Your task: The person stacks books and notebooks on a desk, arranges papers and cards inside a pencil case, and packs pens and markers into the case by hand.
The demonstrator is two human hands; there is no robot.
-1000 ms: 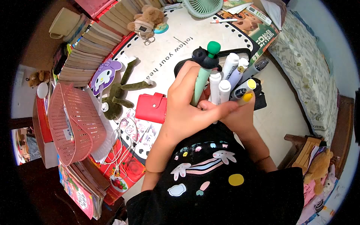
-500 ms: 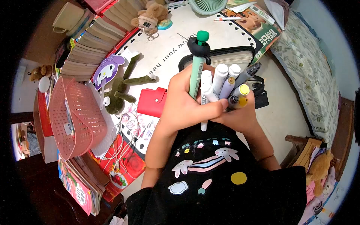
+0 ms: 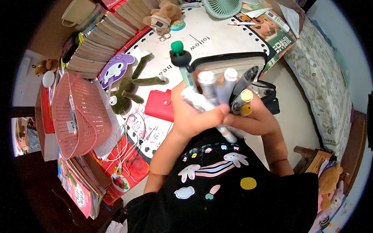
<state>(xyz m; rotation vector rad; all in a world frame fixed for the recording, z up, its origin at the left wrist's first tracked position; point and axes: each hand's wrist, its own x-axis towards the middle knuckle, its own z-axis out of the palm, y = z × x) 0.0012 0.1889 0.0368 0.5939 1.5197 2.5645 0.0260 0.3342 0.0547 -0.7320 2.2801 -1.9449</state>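
In front of my chest, both hands are closed around a bunch of pens and markers. My left hand [image 3: 194, 120] grips a green pen [image 3: 188, 77] with a black and green topper, together with a slanted white marker [image 3: 199, 100]. My right hand [image 3: 262, 120] is wrapped round the other side, nearest a dark marker [image 3: 247, 79] and one with a yellow end [image 3: 246, 96]. White-capped markers [image 3: 230, 75] stick up in the middle; which hand bears them I cannot tell. Some are smeared by motion. Behind the hands lies an open black-edged zip case [image 3: 229, 61].
A red wallet [image 3: 159, 105], a green plush toy [image 3: 126, 91] and a white cable [image 3: 126, 143] lie to the left, beside a pink basket [image 3: 83, 116]. Books [image 3: 101, 42] line the back left. A green basket [image 3: 222, 7] stands at the back.
The green pen and its topper have shifted left and lean more. The white marker at my left hand has tilted, and the two hands' markers have spread apart slightly.
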